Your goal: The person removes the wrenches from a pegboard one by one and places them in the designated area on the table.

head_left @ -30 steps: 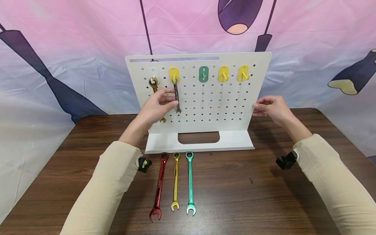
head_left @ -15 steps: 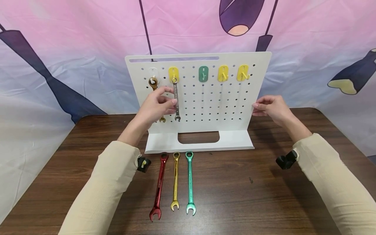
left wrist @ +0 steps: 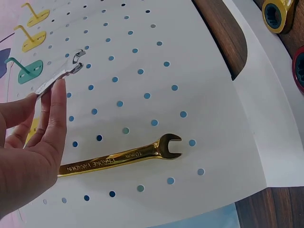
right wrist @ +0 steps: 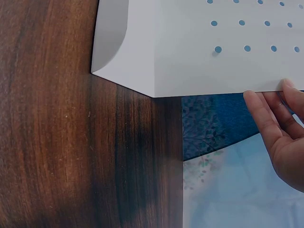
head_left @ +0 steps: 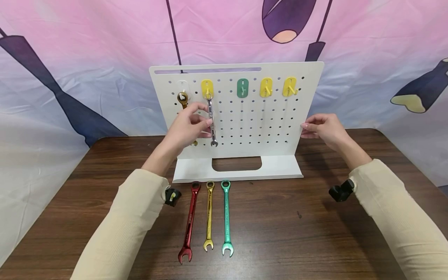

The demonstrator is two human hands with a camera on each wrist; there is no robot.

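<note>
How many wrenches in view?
5: the silver wrench in the left hand; the gold wrench on the white hook, partly hidden by that hand in the head view; and the red wrench, yellow wrench and green wrench lying on the table. No others visible.

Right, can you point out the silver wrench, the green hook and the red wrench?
Silver wrench (head_left: 211, 114), head view: on its shaft.
Green hook (head_left: 242, 88), head view: on its backing plate.
Red wrench (head_left: 190, 221), head view: on its shaft, around mid-length.

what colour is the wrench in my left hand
Shiny silver; the held wrench shows best in the head view.
</note>
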